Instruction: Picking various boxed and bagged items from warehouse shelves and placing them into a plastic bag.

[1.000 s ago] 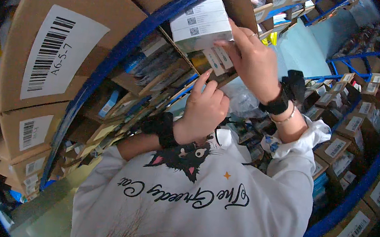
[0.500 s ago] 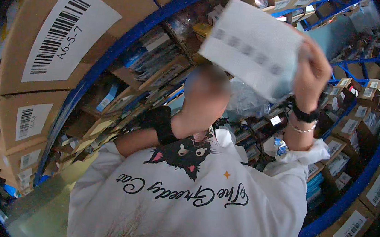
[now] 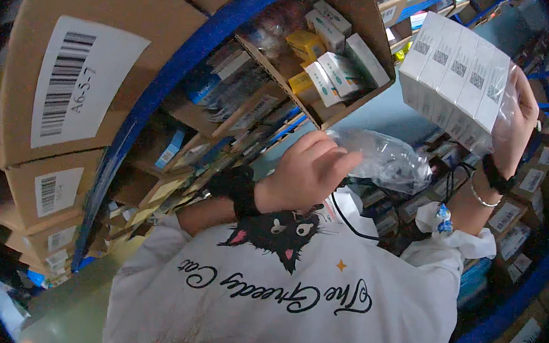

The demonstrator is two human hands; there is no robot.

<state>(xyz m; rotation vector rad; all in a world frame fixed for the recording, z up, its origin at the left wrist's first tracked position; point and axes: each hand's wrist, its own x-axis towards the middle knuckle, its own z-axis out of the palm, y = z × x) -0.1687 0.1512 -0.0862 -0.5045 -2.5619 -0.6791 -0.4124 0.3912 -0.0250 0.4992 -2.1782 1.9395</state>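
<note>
White sweatshirt cloth [image 3: 282, 293] lies nearest, then the left hand [image 3: 308, 170], curled near a clear plastic bag [image 3: 392, 164], its grip unclear. Farther out, the right hand [image 3: 518, 117] grips wrapped white boxes [image 3: 455, 77], right of a cardboard bin [image 3: 366, 15].

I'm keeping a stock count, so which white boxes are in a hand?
The bundled white boxes in clear film, held by the right hand; the other white boxes sit in the cardboard bin, alongside yellow boxes.

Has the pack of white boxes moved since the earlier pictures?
Yes, rightward: the pack, first over the open cardboard bin, is now held by the right hand to that bin's right.
</note>
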